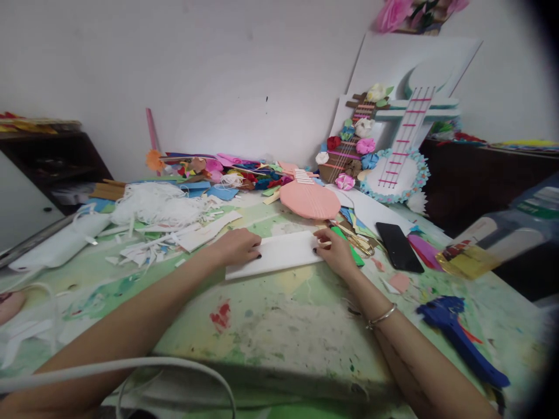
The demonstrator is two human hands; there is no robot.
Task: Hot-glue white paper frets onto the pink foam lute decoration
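A white rectangular foam sheet [279,254] lies flat on the paint-stained table [279,326]. My left hand [238,246] rests on the sheet's left end with its fingers curled down onto it. The sheet's right end is pinched by my right hand [336,251], whose wrist wears a thin bracelet. Both hands hold the sheet down against the table.
A pink foam guitar shape [309,199] lies behind the sheet. Scissors [358,240], a black phone [399,247] and a blue glue gun [458,334] are to the right. White scraps [152,203] pile at the left; paper flowers and guitar crafts [384,151] lean on the wall.
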